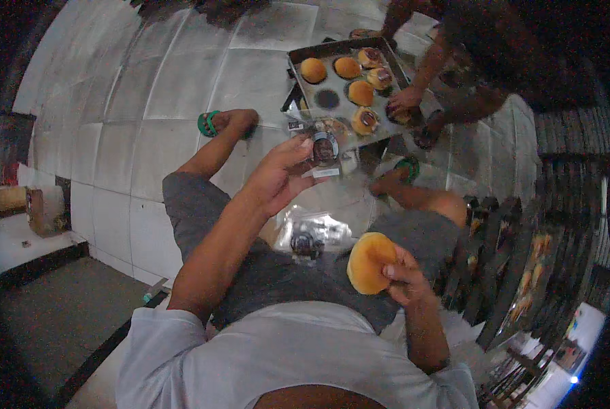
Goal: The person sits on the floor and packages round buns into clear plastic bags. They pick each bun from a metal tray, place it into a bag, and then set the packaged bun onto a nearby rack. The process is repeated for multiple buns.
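Note:
A round golden bun (369, 264) is gripped by my right hand (408, 278), held over my right thigh. My left hand (282, 176) pinches a clear plastic bag (326, 148) with a dark round print, raised between my knees. In my lap, more shiny clear bags (318, 228) lie below the left hand. Beyond the bag is a metal baking tray (342, 140) bearing several buns. Some of these, such as the near bun (365, 120), seem to be in printed wrapping; others, like the far-left bun (313, 70), look bare.
A co-worker's hand (405, 101) reaches to the tray's right edge. Dark racks (502, 259) with trays stand close on my right. Pale tiles (141, 150) cover the floor ahead and left. A low ledge (39, 255) with a brown box (46, 210) is at far left.

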Tool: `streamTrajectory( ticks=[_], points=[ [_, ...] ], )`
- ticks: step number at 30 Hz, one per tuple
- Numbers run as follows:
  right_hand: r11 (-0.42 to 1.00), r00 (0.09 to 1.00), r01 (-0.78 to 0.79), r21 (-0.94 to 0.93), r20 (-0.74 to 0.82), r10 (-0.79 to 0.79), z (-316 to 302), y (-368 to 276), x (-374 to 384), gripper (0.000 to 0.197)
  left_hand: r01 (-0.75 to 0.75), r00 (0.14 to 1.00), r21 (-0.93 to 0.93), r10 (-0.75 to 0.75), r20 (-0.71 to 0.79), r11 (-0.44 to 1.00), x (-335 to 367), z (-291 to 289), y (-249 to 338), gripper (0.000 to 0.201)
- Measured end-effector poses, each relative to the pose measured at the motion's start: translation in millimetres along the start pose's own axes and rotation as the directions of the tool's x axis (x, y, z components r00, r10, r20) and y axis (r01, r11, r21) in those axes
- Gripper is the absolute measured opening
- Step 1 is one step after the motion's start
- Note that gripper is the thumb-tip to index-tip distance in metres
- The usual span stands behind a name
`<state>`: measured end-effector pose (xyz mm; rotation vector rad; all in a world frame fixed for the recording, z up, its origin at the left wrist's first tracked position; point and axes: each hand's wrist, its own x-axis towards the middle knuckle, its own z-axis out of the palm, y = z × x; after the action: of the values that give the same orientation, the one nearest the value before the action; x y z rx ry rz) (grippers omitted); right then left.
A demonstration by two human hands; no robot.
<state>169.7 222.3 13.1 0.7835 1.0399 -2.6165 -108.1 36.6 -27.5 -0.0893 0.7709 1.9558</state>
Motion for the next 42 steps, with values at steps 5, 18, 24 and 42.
streamTrajectory(
  ticks=[5,18,24,42],
  points=[
    [0.918,0.933,0.094,0.385,0.287,-0.216,4.7,46.8,-4.5,0.082,-0.027,0.998,0.287,0.04,-0.04,0.958,-50.6,24.0,-55.8,0.039],
    [-0.496,0.721,0.185,-0.849,0.46,-0.519,38.9,30.1,-34.7,0.064,-0.106,0.982,0.45,0.164,-0.091,0.887,-134.7,89.7,-117.4,0.045],
    [0.422,0.698,0.424,-0.801,-0.008,-0.716,14.2,55.1,-33.9,0.059,-0.144,0.925,0.138,0.183,-0.333,0.98,-99.3,46.2,-92.7,0.026],
    [0.779,0.72,0.556,-0.289,-0.301,-0.626,45.9,64.2,-30.4,0.053,-0.129,0.991,0.131,0.132,-0.016,0.983,-35.2,-22.4,-83.9,0.02]
  ],
)
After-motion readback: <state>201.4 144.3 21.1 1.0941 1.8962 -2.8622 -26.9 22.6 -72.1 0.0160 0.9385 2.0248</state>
